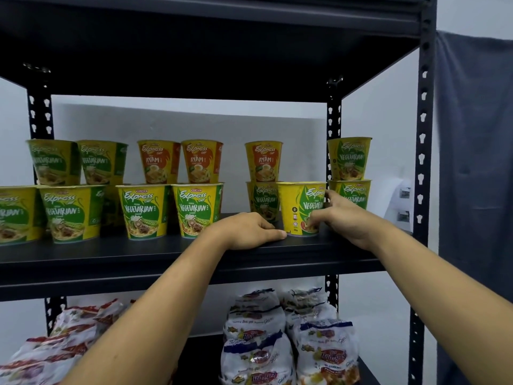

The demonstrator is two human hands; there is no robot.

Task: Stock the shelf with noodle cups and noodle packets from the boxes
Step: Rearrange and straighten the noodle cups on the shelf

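Nearest, on the lower shelf board: clear-and-white plastic noodle packets with blue print (288, 340) stacked at centre-right, and a heap of red-and-white plastic noodle packets (50, 348) at the left, partly hidden behind the left forearm.

Both bare arms reach up over the front edge of the black metal shelf (138, 259).

Left hand (247, 230): palm down on the middle board, fingers curled loosely, thumb tip touching or just beside the base of a yellow-and-green paper noodle cup marked Vegetarian (298, 208). It grips nothing.

Right hand (342, 218): closed around the right side of that same cup, thumb across the lower front, fingers up along the far side. The cup stands upright on the board near the front, right of centre, label turned partly rightward.

Just behind it: a two-high stack, orange Ayam cup (263, 161) on a Vegetarian cup. Far right, against the upright post: two Vegetarian cups stacked (349, 162).

Leftward along the board: front row of Vegetarian cups (144, 211), with two orange Ayam cups (180, 161) and more Vegetarian cups (77, 162) on the second tier.

Behind: pale wall; grey cloth (474, 134) hangs at the right.
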